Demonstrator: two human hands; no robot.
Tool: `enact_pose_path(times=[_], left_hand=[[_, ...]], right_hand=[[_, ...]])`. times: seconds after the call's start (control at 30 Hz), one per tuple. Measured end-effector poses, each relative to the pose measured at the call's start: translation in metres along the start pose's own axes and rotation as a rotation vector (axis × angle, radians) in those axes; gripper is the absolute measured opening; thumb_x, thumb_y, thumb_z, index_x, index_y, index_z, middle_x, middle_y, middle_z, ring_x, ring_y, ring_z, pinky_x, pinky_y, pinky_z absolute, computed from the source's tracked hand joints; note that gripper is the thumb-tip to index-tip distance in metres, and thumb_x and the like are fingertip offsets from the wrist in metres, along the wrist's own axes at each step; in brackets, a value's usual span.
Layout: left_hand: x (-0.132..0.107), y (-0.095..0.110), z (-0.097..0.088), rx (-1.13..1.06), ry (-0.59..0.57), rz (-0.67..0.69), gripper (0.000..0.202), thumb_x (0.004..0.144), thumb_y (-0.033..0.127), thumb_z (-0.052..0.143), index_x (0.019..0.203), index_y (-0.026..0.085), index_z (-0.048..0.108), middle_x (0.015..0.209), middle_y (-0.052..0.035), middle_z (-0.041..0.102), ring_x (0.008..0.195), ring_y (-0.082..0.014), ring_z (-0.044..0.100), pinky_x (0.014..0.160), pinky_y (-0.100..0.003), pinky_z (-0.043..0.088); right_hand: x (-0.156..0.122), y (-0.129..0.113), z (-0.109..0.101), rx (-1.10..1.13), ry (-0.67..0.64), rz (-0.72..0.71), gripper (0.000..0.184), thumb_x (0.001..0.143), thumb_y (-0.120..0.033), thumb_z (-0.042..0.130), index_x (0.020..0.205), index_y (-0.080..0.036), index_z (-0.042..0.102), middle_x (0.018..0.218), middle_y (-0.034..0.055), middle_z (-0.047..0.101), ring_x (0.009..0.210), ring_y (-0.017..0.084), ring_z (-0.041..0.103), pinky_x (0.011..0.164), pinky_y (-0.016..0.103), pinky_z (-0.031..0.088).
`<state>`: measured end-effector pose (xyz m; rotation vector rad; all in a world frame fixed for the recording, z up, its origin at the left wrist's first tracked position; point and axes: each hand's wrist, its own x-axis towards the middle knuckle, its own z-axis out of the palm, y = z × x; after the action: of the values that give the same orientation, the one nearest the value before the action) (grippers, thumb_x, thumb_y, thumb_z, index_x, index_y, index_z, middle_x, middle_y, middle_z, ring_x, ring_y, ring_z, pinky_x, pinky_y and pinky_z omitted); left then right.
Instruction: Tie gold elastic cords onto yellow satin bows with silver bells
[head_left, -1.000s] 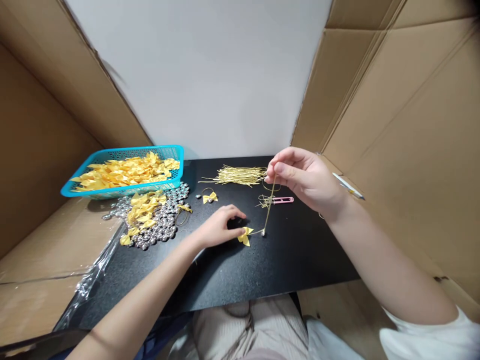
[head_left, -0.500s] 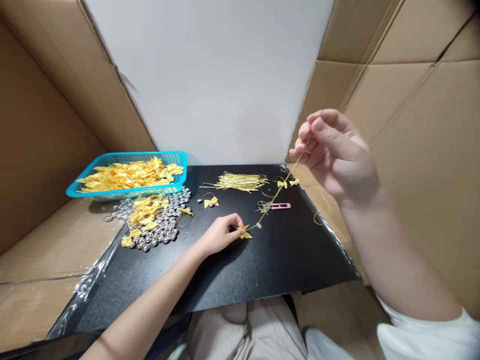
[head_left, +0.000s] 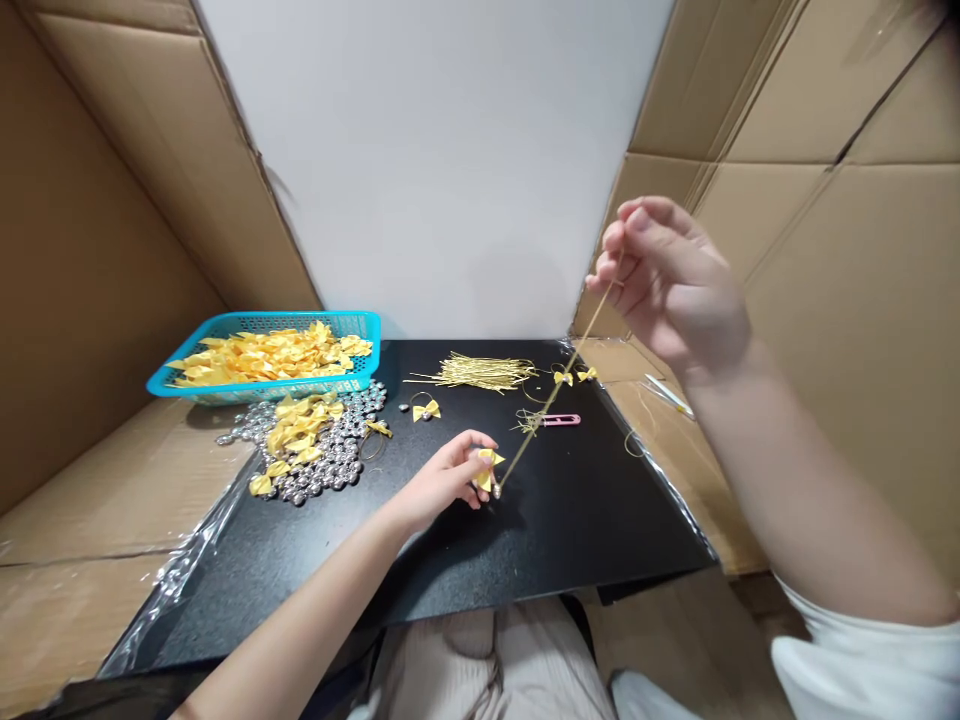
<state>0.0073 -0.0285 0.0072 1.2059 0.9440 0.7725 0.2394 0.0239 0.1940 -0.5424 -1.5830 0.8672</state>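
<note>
My left hand [head_left: 450, 478] pinches a yellow ribbon bow [head_left: 487, 468] just above the black table. A silver bead [head_left: 496, 491] hangs by the bow, at the low end of a gold elastic cord [head_left: 574, 360]. That cord runs taut up to my right hand [head_left: 671, 275], whose thumb and fingers are closed on its upper end, raised in front of the right cardboard wall. Behind the cord lies a pink thread snipper or clip [head_left: 562, 420] beside a small tuft of gold cord ends [head_left: 529, 421].
At the back left stands a blue basket [head_left: 161, 385] of yellow bows. Silver beads [head_left: 341, 465] and loose bows [head_left: 304, 425] lie in front of it. A bundle of gold cords [head_left: 487, 372] and a bow with a bead [head_left: 427, 411] rest farther back. Cardboard walls [head_left: 810, 220] enclose the sides.
My left hand has lifted the bow slightly off the table and turned it. The bead has slid down the cord to the bow. My right hand still holds the cord taut, slightly higher.
</note>
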Motion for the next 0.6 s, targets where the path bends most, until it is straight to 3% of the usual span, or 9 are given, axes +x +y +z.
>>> enact_pose_path(times=[0.2,0.4,0.6], left_hand=[[0.008,0.003,0.002,-0.016,0.009,-0.009,0.044,0.076,0.050,0.075,0.102,0.019,0.057,0.073,0.0035,0.059,0.057,-0.0080,0.052,0.053,-0.020,0.042],[0.017,0.001,0.003,-0.037,-0.051,-0.027,0.048,0.071,0.045,0.081,0.105,0.015,0.063,0.069,0.0037,0.056,0.059,-0.0093,0.050,0.059,-0.025,0.041],[0.021,-0.002,0.008,-0.036,-0.079,0.009,0.054,0.066,0.026,0.083,0.115,0.017,0.064,0.100,-0.0061,0.069,0.082,-0.0146,0.061,0.072,-0.027,0.043]], right_hand=[[0.007,-0.021,0.017,0.105,-0.032,-0.013,0.021,0.077,-0.039,0.079,0.088,-0.027,0.067,0.080,-0.0069,0.067,0.070,0.008,0.067,0.070,0.022,0.056],[0.018,-0.039,0.025,0.229,-0.095,0.005,0.010,0.081,-0.021,0.078,0.084,-0.021,0.068,0.074,-0.0071,0.069,0.062,0.005,0.066,0.064,0.020,0.057],[0.025,-0.045,0.026,0.158,-0.051,0.055,0.007,0.090,-0.018,0.067,0.084,-0.020,0.063,0.068,-0.0099,0.067,0.057,0.002,0.065,0.062,0.018,0.056]])
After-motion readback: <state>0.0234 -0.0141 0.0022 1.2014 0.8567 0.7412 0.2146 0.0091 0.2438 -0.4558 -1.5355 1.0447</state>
